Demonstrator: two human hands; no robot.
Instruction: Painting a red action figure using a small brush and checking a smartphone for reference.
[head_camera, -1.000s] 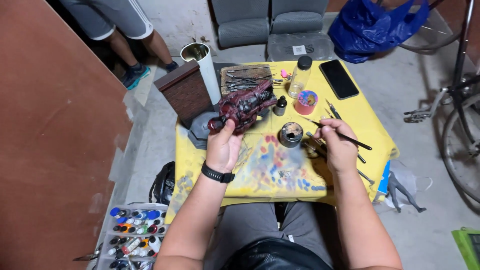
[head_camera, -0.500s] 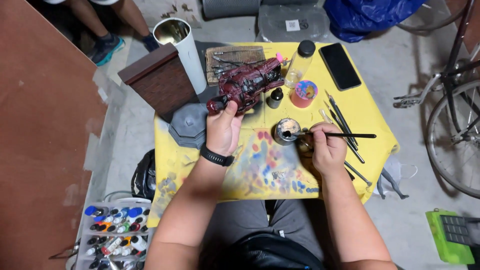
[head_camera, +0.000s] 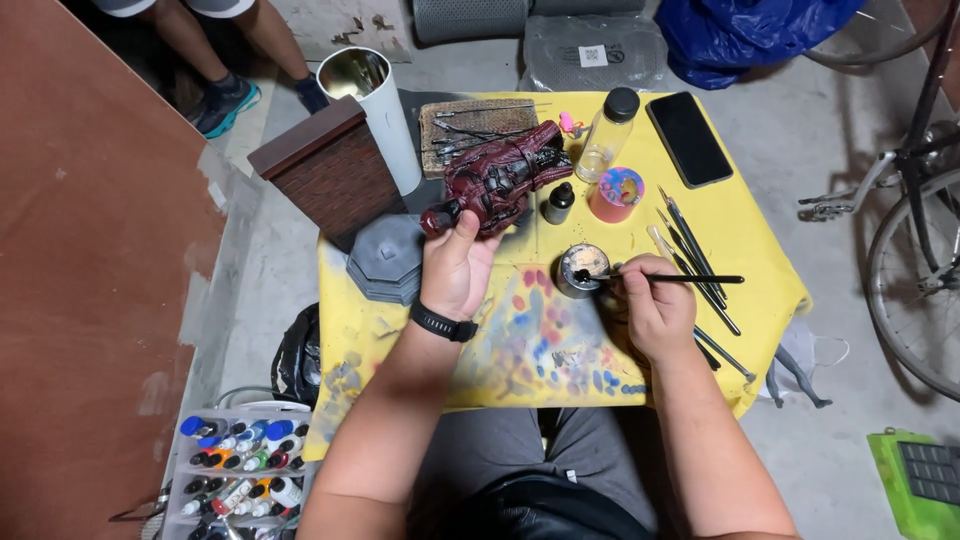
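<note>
One view, from the head camera, looks down on a yellow table smeared with paint.

Left hand: closed around the lower end of a dark red figure, thumb across its front, fingers hidden behind. The figure is held above the far-left part of the table; its long axis runs from the grip up and to the right, away from the person. A black wristband sits on this wrist.

Right hand: fingers pinched on a thin black paintbrush. The brush lies nearly level, handle pointing right, tip pointing left into a small round metal cup that stands near the table's middle.

Key relation: the figure lies up and to the left of the brush tip, well apart from it, with the cup between the two hands. The left hand alone carries the figure; the right hand is the farther of the two from it.

Other items, placed from the metal cup: a small dark dropper bottle just beyond it; a pink paint-stained pot and a clear bottle with a black cap farther off to the right; a black phone at the far right; spare brushes to the right; a grey octagonal base to the left. A rack of paint bottles stands on the floor, left of the table.
</note>
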